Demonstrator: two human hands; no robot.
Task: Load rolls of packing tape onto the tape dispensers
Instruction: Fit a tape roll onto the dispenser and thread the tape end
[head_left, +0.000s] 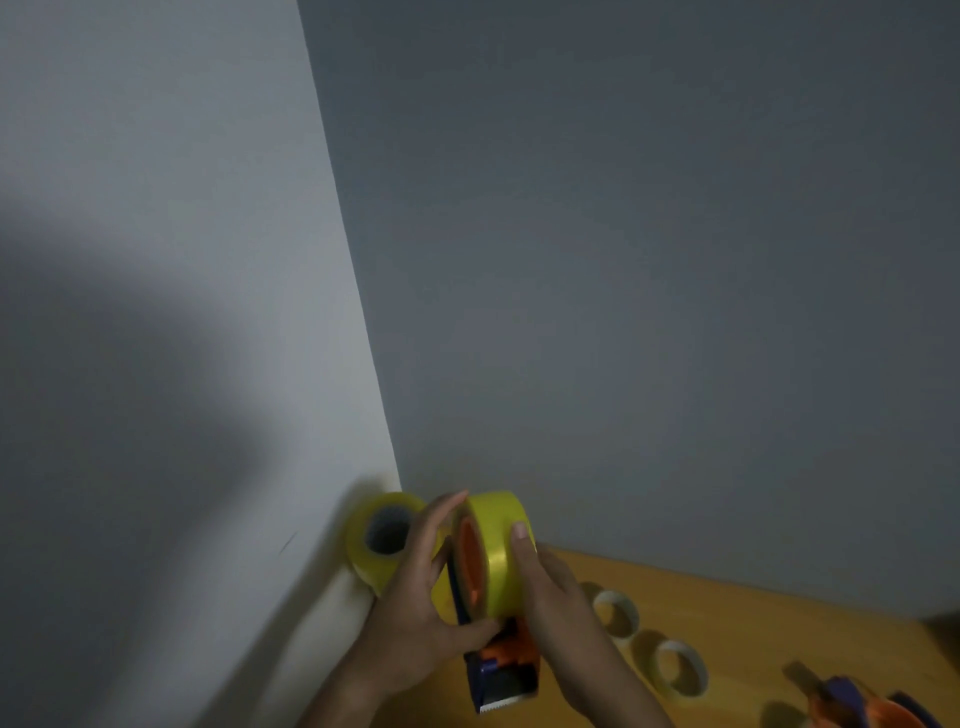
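A yellow roll of packing tape (498, 540) sits on the orange hub of a dark blue and orange tape dispenser (501, 670), held upright low in the middle of the view. My left hand (421, 597) grips the dispenser from the left, thumb under the roll and fingers raised along its side. My right hand (550, 587) holds the roll from the right, thumb pressed on its yellow face. A second yellow tape roll (384, 535) lies on its side behind my left hand, near the wall corner.
Two empty cardboard tape cores (618, 613) (680, 667) stand on the wooden table (753, 618) to the right. Another orange and blue dispenser (862, 706) lies at the bottom right edge. Grey walls meet in a corner just behind the rolls.
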